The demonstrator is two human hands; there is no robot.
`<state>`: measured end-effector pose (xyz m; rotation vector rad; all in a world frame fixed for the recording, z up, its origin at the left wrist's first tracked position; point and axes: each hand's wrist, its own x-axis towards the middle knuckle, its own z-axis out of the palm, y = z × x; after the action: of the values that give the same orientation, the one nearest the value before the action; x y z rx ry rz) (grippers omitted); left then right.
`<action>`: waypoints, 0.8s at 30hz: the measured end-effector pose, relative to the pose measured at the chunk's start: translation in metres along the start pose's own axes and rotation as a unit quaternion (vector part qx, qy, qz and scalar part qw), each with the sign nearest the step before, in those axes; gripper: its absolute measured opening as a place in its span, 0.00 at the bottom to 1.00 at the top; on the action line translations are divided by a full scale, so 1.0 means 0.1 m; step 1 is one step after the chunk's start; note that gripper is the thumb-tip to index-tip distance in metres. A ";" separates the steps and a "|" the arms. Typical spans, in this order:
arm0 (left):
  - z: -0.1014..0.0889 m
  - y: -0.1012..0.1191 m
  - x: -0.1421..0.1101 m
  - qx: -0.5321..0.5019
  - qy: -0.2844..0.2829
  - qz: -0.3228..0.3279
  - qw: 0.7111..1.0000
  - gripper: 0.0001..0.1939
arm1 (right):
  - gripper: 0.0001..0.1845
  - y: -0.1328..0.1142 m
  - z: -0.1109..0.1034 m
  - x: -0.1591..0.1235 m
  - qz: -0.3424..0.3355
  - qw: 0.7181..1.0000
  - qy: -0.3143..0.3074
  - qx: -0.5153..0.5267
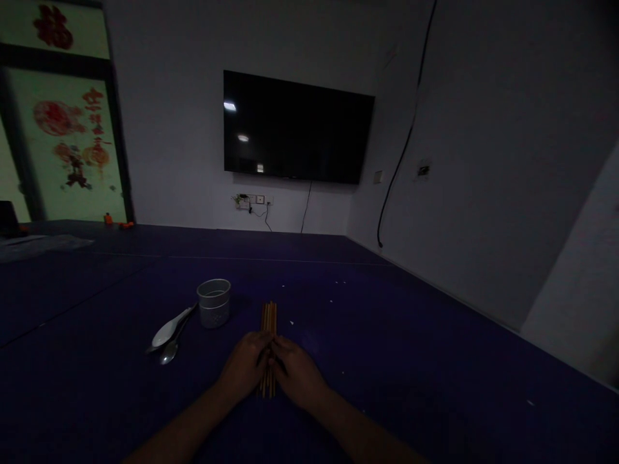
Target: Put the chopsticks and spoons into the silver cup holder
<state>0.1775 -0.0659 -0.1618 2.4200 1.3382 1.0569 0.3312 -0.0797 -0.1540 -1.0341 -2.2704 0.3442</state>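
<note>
Together, the left hand [245, 364] and right hand [298, 372] grip the sticks [269, 316] from either side, fingers [264, 338] curled and meeting over them, forearms [196, 412] slanting inward.

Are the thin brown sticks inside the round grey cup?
No, the left hand and right hand hold the sticks apart from the cup.

The red character 福 [53, 27] reads clearly on the pale upper panel [19, 19] at far left; on the pale pane [29, 161] below it, a column of red characters [95, 119] runs downward beside round red ornaments [52, 118], too blurred to read; no other lettering is legible.
</note>
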 end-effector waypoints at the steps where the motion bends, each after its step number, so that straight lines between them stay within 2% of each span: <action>1: 0.00 -0.01 0.00 0.005 -0.008 0.001 1.000 0.20 | 0.19 -0.01 -0.01 0.00 -0.001 1.000 0.001 0.001; 13: 0.02 -0.02 0.02 0.023 -0.030 -0.046 0.998 0.21 | 0.19 0.01 0.01 -0.01 0.000 1.000 -0.006 -0.014; 24: 0.05 -0.07 0.01 -0.028 -0.026 -0.038 0.999 0.21 | 0.18 -0.05 -0.03 -0.01 0.008 1.000 -0.015 -0.018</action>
<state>0.1767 -0.0605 -0.1681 2.3199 1.3537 0.9919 0.3313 -0.0837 -0.1498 -1.0724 -2.3040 0.3276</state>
